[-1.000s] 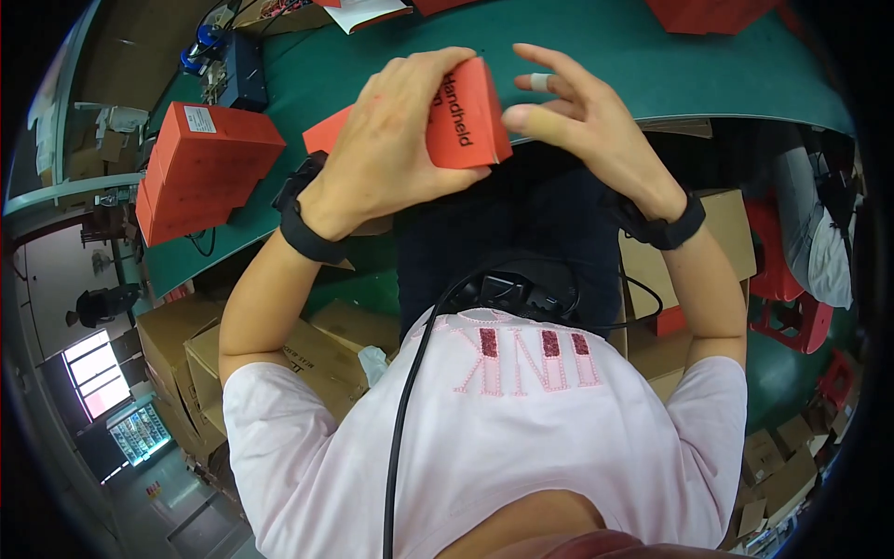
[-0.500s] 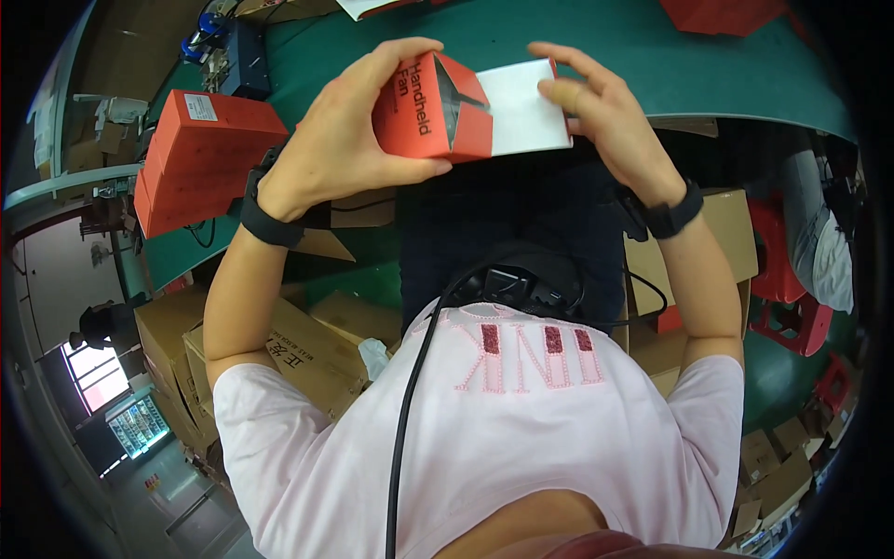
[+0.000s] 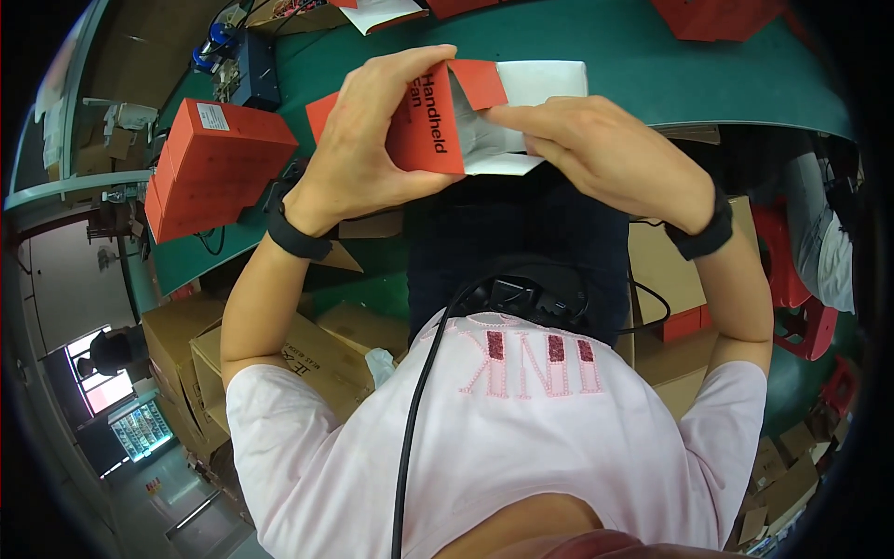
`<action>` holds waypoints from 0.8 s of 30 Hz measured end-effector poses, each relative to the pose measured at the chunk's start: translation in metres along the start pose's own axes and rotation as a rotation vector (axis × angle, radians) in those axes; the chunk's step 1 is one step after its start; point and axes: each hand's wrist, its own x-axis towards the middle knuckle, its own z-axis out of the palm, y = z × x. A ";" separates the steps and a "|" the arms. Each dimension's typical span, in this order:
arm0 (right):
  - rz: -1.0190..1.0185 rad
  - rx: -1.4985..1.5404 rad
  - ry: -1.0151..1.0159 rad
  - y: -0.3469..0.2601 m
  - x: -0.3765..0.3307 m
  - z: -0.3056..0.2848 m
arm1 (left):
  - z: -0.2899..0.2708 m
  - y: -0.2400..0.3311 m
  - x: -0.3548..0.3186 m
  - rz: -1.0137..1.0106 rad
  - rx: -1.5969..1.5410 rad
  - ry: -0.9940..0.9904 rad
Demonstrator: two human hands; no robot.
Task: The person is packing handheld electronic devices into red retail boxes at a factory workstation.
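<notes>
Red carton (image 3: 436, 119), stacked red boxes (image 3: 216, 168)

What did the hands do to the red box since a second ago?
The left hand tipped the red box up on end. The right hand opened its end flap and drew a white insert partway out. Both hands kept hold of the box. The stack of red boxes on the green table stayed put.

A green-topped counter (image 3: 652, 65) carries 1 stack of closed red cardboard boxes (image 3: 216, 166) at its left edge, a dark blue device (image 3: 250, 70) farther back, and another red box (image 3: 717, 17) at far right.
</notes>
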 end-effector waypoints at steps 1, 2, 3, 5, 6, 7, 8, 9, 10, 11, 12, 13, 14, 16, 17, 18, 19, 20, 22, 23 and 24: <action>0.044 -0.054 0.036 0.003 0.001 0.009 | 0.000 -0.001 0.000 0.001 0.002 -0.003; 0.089 -0.107 0.071 0.004 0.002 0.014 | 0.000 -0.002 -0.001 -0.035 -0.011 -0.006; 0.088 -0.104 0.075 0.003 0.002 0.013 | -0.001 -0.003 -0.001 -0.071 -0.022 -0.009; 0.272 0.053 0.028 -0.008 0.004 0.008 | 0.002 -0.002 -0.001 -0.059 -0.040 -0.021; 0.273 0.057 0.029 -0.004 0.007 0.016 | 0.003 -0.002 -0.001 -0.047 -0.057 -0.031; 0.165 0.049 0.174 0.004 0.009 0.029 | 0.005 -0.002 0.000 -0.041 -0.060 -0.040; 0.050 0.043 0.314 0.010 0.014 0.037 | 0.005 -0.003 0.000 -0.054 -0.063 -0.049; 0.053 0.047 0.317 0.012 0.018 0.040 | 0.006 -0.003 0.000 -0.067 -0.066 -0.057; 0.060 0.025 0.322 0.014 0.024 0.042 | 0.005 -0.004 0.000 -0.068 -0.066 -0.061; 0.066 0.002 0.328 0.019 0.029 0.042 | 0.005 -0.004 0.002 -0.072 -0.044 -0.086; 0.066 0.054 0.383 0.034 0.034 0.051 | 0.005 -0.003 0.004 -0.076 -0.022 -0.110; 0.064 0.057 0.381 0.036 0.035 0.050 | 0.005 -0.005 0.003 -0.081 -0.020 -0.109; 0.117 0.073 0.332 0.036 0.036 0.047 | 0.007 -0.008 0.003 -0.093 -0.035 -0.120; 0.165 0.087 0.276 0.043 0.037 0.045 | 0.007 -0.014 0.003 -0.111 -0.049 -0.123; 0.070 0.029 0.345 0.050 0.036 0.047 | 0.005 -0.018 0.004 -0.117 -0.045 -0.154; -0.027 -0.030 0.412 0.057 0.035 0.046 | 0.002 -0.020 0.003 -0.123 -0.042 -0.184; -0.016 -0.010 0.394 0.066 0.030 0.037 | -0.003 -0.023 0.002 -0.128 -0.042 -0.171; 0.050 0.035 0.386 0.069 0.022 0.025 | -0.009 -0.026 0.000 -0.177 0.012 -0.211; 0.144 0.043 0.356 0.081 0.004 -0.004 | -0.018 -0.033 -0.005 -0.240 0.087 -0.260; 0.185 0.015 0.341 0.092 -0.004 -0.013 | -0.019 -0.038 -0.008 -0.242 0.079 -0.245; 0.227 -0.016 0.327 0.102 -0.010 -0.021 | -0.019 -0.042 -0.011 -0.267 0.111 -0.264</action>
